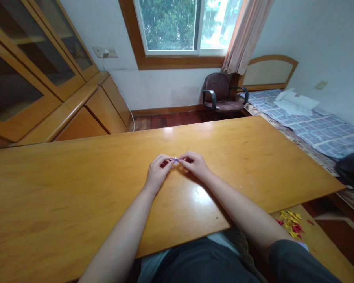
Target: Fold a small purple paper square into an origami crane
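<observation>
Over the middle of the wooden table (85, 184), my left hand (159, 168) and my right hand (194, 163) meet at their fingertips. Between them they pinch a small purple and whitish piece (176, 160) that looks like folded paper. Each hand holds one side, thumb against forefinger. Its middle shows in the gap, and the fingers cover its ends. The exact shape is too small to make out.
Yellow and red folded scraps (292, 224) lie heaped on a lower surface at the right. Beyond the table stand a brown armchair (220, 92) and a bed (318, 122). A glass-fronted cabinet (59, 104) runs along the left, with a white cable (120, 92) beside it.
</observation>
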A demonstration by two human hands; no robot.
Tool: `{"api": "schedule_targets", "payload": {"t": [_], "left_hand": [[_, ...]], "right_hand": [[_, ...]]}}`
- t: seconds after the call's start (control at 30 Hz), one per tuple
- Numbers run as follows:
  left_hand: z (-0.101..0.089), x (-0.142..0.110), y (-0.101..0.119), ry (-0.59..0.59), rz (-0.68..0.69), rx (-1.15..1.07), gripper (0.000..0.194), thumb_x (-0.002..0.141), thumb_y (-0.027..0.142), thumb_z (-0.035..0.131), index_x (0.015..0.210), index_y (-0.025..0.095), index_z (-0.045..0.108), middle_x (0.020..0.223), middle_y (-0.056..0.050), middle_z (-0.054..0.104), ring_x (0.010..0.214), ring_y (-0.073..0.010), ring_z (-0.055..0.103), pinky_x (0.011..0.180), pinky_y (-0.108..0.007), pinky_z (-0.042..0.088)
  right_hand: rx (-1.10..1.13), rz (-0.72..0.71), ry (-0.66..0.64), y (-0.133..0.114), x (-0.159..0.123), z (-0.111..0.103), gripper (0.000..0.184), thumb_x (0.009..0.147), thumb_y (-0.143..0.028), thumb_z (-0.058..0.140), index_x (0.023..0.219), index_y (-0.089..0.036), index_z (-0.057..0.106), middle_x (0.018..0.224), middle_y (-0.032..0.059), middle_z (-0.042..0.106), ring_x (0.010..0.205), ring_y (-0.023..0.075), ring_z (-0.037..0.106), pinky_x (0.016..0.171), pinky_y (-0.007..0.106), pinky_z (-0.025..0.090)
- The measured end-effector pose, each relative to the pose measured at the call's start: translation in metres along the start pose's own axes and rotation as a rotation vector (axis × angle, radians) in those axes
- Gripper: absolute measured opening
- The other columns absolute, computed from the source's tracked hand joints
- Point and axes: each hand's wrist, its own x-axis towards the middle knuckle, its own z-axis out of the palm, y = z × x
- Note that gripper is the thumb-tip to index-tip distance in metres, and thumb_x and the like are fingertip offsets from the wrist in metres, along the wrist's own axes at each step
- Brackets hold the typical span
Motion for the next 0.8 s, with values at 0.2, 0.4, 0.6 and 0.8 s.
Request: {"api": "schedule_targets", "payload": {"t": [0.2, 0.4, 0.6, 0.8], "left_hand": [[0.003, 0.000, -0.007, 0.043, -0.119, -0.136, 0.025, 0.083, 0.038, 0.070, 0.098, 0.019, 0.069, 0.090, -0.004, 0.070, 0.070, -0.0141, 0.065, 0.066, -0.026, 0.054], [0.002, 0.004, -0.012, -0.033, -0.140, -0.082, 0.017, 0.082, 0.033, 0.069, 0.090, 0.019, 0.072, 0.082, -0.003, 0.071, 0.073, -0.0161, 0.066, 0.070, -0.027, 0.053], [-0.001, 0.002, -0.006, -0.068, -0.026, -0.010, 0.011, 0.084, 0.026, 0.065, 0.088, 0.021, 0.074, 0.082, -0.003, 0.070, 0.076, -0.0162, 0.064, 0.070, -0.026, 0.049], [-0.001, 0.001, -0.006, -0.048, -0.009, 0.005, 0.012, 0.085, 0.028, 0.066, 0.089, 0.020, 0.074, 0.083, -0.003, 0.069, 0.076, -0.0162, 0.063, 0.070, -0.026, 0.048]], "right_hand": [[-0.101, -0.063, 0.058, -0.004, 0.000, -0.001, 0.027, 0.087, -0.044, 0.068, 0.084, -0.018, 0.074, 0.074, 0.0034, 0.067, 0.061, 0.0131, 0.054, 0.058, 0.026, 0.044], [-0.082, -0.089, 0.058, -0.009, 0.001, -0.003, 0.027, 0.087, -0.046, 0.068, 0.083, -0.020, 0.075, 0.073, 0.0029, 0.066, 0.063, 0.0140, 0.054, 0.061, 0.027, 0.043], [-0.027, -0.104, 0.009, -0.009, 0.000, -0.003, 0.027, 0.088, -0.045, 0.068, 0.085, -0.019, 0.075, 0.073, 0.0025, 0.065, 0.063, 0.0134, 0.053, 0.060, 0.026, 0.043], [-0.019, -0.050, 0.002, -0.008, -0.001, -0.002, 0.030, 0.087, -0.048, 0.068, 0.086, -0.018, 0.075, 0.072, 0.0026, 0.065, 0.061, 0.0129, 0.053, 0.057, 0.025, 0.042]]}}
